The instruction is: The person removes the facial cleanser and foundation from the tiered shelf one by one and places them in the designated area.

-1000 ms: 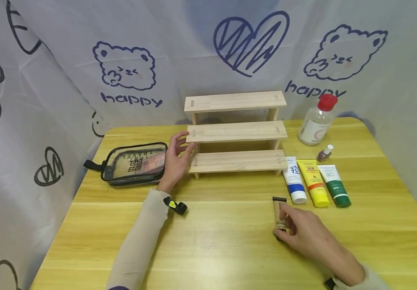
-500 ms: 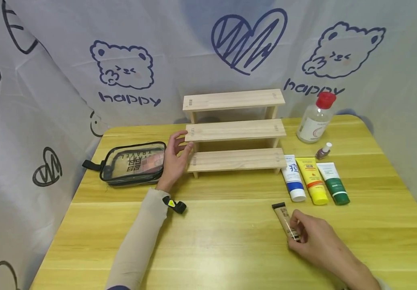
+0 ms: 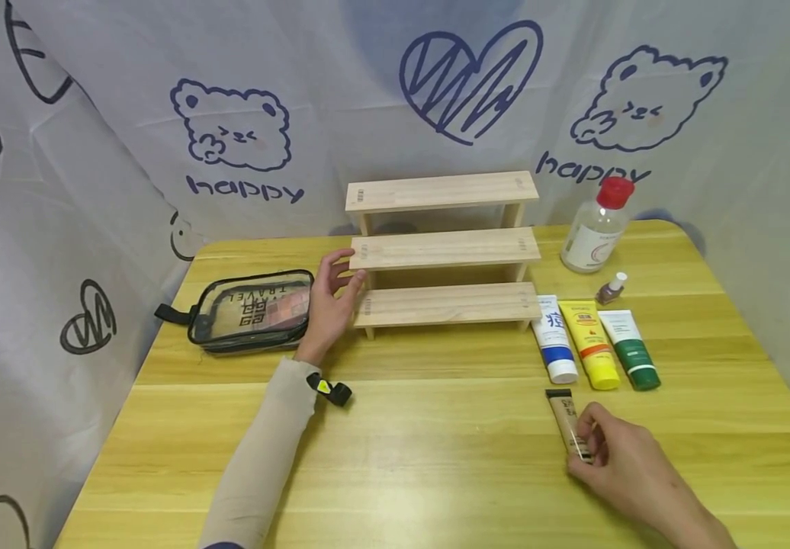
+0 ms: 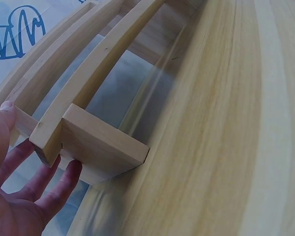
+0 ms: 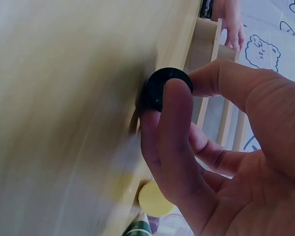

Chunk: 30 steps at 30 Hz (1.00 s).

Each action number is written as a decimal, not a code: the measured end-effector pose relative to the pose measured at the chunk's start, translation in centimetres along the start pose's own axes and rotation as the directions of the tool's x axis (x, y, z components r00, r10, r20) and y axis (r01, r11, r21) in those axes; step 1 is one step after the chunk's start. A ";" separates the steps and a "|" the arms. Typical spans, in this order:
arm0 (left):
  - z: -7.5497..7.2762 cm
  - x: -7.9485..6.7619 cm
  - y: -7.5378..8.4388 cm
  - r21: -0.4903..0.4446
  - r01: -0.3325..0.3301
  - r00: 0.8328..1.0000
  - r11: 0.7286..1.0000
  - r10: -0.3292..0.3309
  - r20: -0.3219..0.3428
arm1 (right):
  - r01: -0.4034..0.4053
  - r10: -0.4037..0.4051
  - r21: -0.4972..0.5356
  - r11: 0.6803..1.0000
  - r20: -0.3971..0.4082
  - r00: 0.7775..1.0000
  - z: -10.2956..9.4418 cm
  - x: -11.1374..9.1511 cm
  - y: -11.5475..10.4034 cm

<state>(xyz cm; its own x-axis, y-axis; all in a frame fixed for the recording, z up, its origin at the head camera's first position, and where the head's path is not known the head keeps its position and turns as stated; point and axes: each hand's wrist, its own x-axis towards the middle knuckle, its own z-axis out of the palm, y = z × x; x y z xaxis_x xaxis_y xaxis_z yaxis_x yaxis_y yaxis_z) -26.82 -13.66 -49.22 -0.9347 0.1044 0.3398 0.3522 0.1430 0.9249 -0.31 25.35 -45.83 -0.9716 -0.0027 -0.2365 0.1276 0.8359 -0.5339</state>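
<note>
My right hand (image 3: 631,465) pinches a small tan tube (image 3: 565,418) at its lower end, over the table's front right. In the right wrist view its round black cap (image 5: 160,86) shows between thumb and fingertips; the rest is mostly hidden. My left hand (image 3: 332,313) holds the left end of a three-tier wooden shelf (image 3: 444,248), thumb and fingers around the end of the middle board. In the left wrist view the fingertips touch the shelf's side panel (image 4: 101,135).
Right of the shelf lie a white-and-blue tube (image 3: 555,339), a yellow tube (image 3: 589,343) and a green-and-white tube (image 3: 631,351). Behind them stand a nail polish bottle (image 3: 612,288) and a red-capped bottle (image 3: 596,232). A clear travel pouch (image 3: 251,313) lies to the left.
My right hand has moved to the right and slightly nearer with the tan tube, which has turned to lean the other way. The left hand stays at the shelf.
</note>
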 end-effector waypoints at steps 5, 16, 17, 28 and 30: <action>0.0 0.0 -0.1 -0.004 -0.003 1.000 1.000 0.003 0.002 | 0.007 -0.007 -0.019 1.000 -0.031 0.999 -0.1 0.0 0.4; 0.0 -0.1 0.1 -0.028 -0.009 1.000 1.000 0.009 0.006 | -0.045 0.042 -0.087 0.995 -0.037 0.998 -1.9 0.4 -0.4; 0.0 -0.1 0.1 -0.028 -0.009 1.000 1.000 0.009 0.003 | -0.034 0.029 -0.090 0.995 -0.058 0.998 -2.2 0.5 -0.5; 0.4 -0.3 0.6 0.006 0.000 1.000 1.000 0.000 0.025 | 0.117 -0.141 -0.124 0.985 -0.200 0.970 -3.3 2.7 -2.0; 0.4 -0.3 0.8 0.011 0.006 0.999 1.000 -0.007 0.034 | 0.149 -0.176 -0.135 0.980 -0.214 0.961 -3.4 3.3 -2.3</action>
<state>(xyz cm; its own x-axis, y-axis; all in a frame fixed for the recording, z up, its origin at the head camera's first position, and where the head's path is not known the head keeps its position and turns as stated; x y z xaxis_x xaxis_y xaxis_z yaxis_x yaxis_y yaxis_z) -26.21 -13.19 -48.70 -0.9348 0.1372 0.3276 0.3468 0.1543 0.9252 -4.46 25.33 -42.60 -0.9987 -0.0318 0.0403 -0.0465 0.8925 -0.4486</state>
